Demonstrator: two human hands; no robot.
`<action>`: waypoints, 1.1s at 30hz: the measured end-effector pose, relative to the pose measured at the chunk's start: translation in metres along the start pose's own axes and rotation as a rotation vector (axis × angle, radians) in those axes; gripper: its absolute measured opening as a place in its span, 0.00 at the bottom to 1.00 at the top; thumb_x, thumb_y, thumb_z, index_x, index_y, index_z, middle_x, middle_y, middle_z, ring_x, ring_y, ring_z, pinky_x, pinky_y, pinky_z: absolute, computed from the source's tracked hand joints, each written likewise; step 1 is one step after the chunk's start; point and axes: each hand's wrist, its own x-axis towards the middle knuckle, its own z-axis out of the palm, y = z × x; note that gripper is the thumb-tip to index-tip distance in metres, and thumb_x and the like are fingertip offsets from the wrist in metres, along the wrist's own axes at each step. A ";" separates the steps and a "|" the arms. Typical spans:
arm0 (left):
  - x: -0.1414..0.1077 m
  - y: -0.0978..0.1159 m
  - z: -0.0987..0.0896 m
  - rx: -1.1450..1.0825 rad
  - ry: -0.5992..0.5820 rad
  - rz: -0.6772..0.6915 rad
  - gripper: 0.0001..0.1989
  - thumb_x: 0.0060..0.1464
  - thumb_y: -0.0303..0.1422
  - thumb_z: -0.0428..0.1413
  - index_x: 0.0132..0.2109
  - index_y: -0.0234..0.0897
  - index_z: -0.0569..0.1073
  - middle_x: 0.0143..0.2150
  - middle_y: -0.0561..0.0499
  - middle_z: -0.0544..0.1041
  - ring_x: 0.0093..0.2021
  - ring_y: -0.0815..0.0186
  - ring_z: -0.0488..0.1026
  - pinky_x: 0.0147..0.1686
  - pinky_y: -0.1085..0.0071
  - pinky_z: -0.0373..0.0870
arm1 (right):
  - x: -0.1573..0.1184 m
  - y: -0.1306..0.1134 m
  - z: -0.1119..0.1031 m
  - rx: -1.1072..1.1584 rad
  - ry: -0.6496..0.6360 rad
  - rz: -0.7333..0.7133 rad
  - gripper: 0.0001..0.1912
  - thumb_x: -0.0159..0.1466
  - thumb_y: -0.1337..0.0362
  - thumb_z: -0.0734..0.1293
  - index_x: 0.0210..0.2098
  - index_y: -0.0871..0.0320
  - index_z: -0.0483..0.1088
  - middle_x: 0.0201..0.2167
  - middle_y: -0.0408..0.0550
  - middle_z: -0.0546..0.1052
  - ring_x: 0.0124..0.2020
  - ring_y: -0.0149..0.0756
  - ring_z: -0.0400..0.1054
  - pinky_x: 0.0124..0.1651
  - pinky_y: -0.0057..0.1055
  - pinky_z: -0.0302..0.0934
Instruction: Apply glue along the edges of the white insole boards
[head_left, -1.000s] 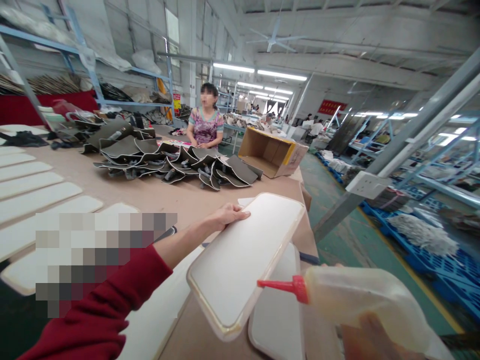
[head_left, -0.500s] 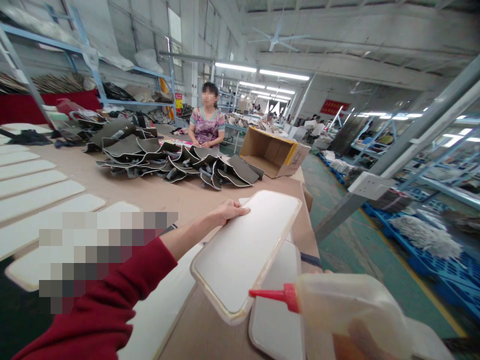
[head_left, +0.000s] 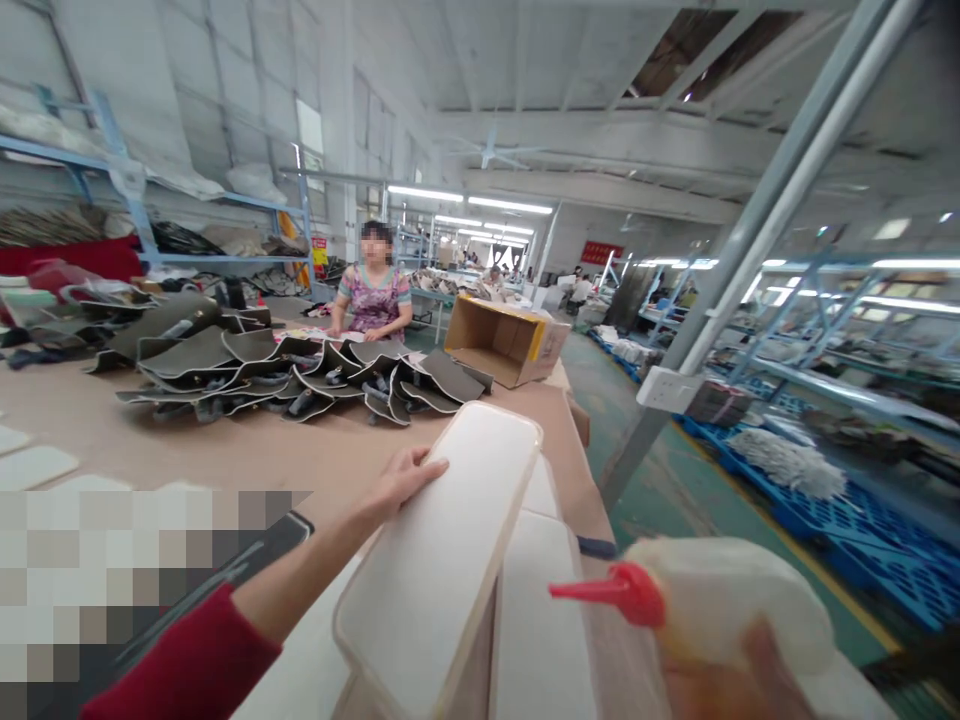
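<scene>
My left hand [head_left: 405, 482] grips the left edge of a white board with rounded corners [head_left: 442, 545], thumb on top. The board is tilted and raised over the table, with a yellowish rim. In my right hand [head_left: 757, 665], blurred and partly behind the bottle, is a translucent squeeze glue bottle [head_left: 735, 590] with a red nozzle [head_left: 592, 591]. The bottle lies sideways, its nozzle pointing left, apart from the board's right edge. Another white board [head_left: 540, 620] lies beneath on the table.
Dark folded pieces with pale edges [head_left: 300, 370] are heaped across the brown table [head_left: 247, 455]. An open cardboard box [head_left: 499, 345] lies behind at the right. Across the table is a person [head_left: 373, 295]. A slanted metal post [head_left: 697, 320] rises beyond the table's right edge.
The nozzle has come away from the board's lower right edge, toward the right. The board now stands further left and more upright in view. My view has shifted right.
</scene>
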 end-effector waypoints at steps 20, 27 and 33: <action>-0.084 0.030 -0.031 0.094 -0.147 -0.036 0.32 0.42 0.47 0.63 0.54 0.40 0.73 0.44 0.47 0.80 0.41 0.54 0.77 0.37 0.68 0.73 | 0.059 -0.065 0.017 0.167 -0.071 -0.260 0.25 0.46 0.68 0.76 0.44 0.55 0.74 0.43 0.54 0.77 0.46 0.52 0.70 0.48 0.51 0.66; -0.086 0.029 -0.022 -0.023 -0.139 -0.054 0.32 0.41 0.46 0.64 0.55 0.42 0.72 0.43 0.48 0.80 0.37 0.57 0.77 0.34 0.69 0.73 | 0.056 -0.057 0.009 0.176 -0.062 -0.263 0.30 0.46 0.69 0.76 0.48 0.55 0.71 0.42 0.52 0.77 0.44 0.50 0.71 0.45 0.48 0.68; -0.085 0.029 -0.019 -0.058 -0.219 -0.059 0.29 0.44 0.45 0.63 0.53 0.41 0.73 0.43 0.48 0.80 0.37 0.57 0.77 0.37 0.67 0.73 | 0.044 -0.048 0.013 0.188 0.009 -0.233 0.33 0.42 0.71 0.76 0.49 0.54 0.71 0.41 0.50 0.77 0.47 0.50 0.69 0.48 0.49 0.66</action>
